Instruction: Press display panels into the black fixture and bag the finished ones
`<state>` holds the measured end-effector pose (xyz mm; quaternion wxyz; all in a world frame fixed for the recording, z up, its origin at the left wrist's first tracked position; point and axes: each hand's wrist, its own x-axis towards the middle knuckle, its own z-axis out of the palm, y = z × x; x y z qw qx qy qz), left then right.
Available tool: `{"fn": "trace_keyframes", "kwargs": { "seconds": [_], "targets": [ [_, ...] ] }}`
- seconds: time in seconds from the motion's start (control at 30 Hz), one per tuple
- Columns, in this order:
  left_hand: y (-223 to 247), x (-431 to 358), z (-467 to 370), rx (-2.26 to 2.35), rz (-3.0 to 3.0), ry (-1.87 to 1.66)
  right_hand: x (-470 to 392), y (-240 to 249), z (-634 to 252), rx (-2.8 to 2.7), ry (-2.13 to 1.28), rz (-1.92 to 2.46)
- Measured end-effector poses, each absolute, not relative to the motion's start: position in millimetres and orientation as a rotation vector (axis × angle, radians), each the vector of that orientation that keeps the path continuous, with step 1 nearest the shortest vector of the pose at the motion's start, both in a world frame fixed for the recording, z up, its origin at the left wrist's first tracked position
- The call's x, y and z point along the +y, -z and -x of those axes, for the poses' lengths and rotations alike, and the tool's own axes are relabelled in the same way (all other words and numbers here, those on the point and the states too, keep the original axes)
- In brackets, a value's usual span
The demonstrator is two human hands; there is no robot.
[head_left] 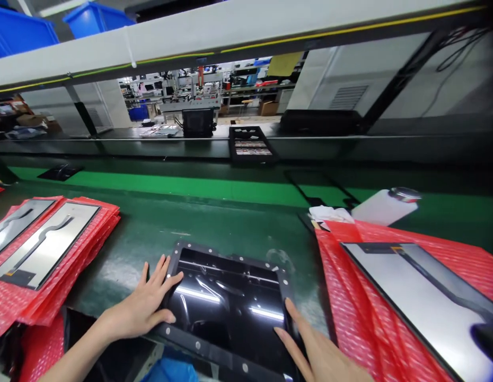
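A glossy black screen panel (230, 305) lies in a dark flat frame (199, 347) with pale round spots along its border. My left hand (151, 300) rests on the frame's left side, its fingers spread and its thumb over the panel's near left edge. At the right side, my right hand (314, 339) has two outstretched digits touching the panel's edge; its other fingers are hidden. Bright lamp reflections cross the glossy surface. The frame sits at the near edge of the green work surface (151, 233).
Silvery panels with dark ribbon cables, like the left panel (51, 239) and right panel (421, 297), lie on red bubble bags (350, 281) at both sides. Behind the right bags, a white bottle (385, 206) leans. A black tray (252, 144) and a shelf beam (246, 26) are farther back.
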<state>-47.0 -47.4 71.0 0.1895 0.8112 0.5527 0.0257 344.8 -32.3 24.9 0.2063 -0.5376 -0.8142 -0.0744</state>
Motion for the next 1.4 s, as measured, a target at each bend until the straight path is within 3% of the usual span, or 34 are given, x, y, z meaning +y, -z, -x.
{"fn": "trace_keyframes", "kwargs": {
  "seconds": [0.07,0.13,0.3,0.6,0.8,1.07,1.23,1.4],
  "targets": [
    [-61,-56,40,1.658,-2.337,-0.19,-19,-45,-333,-2.342,0.406,1.421],
    [-51,-63,31,1.792,-2.379,-0.297,0,-67,-314,-2.412,0.399,1.306],
    [-38,-72,20,1.936,-2.477,-0.374,43,-93,-263,-2.459,-0.191,1.071],
    [-27,-74,18,2.058,-2.484,-0.493,73,-65,-244,-2.291,-0.492,1.082],
    [-19,-65,23,1.906,-2.266,-0.653,81,-82,-249,-2.223,-0.73,1.044],
    [-35,-62,11,1.493,-1.652,-1.172,59,-161,-277,-2.206,-0.913,0.86],
    [-90,-27,-9,1.247,-1.393,-1.442,54,-190,-298,-2.046,-0.471,0.865],
    [-131,95,22,1.268,-1.226,-1.669,48,-164,-335,-1.943,0.095,1.1]
  ]
}}
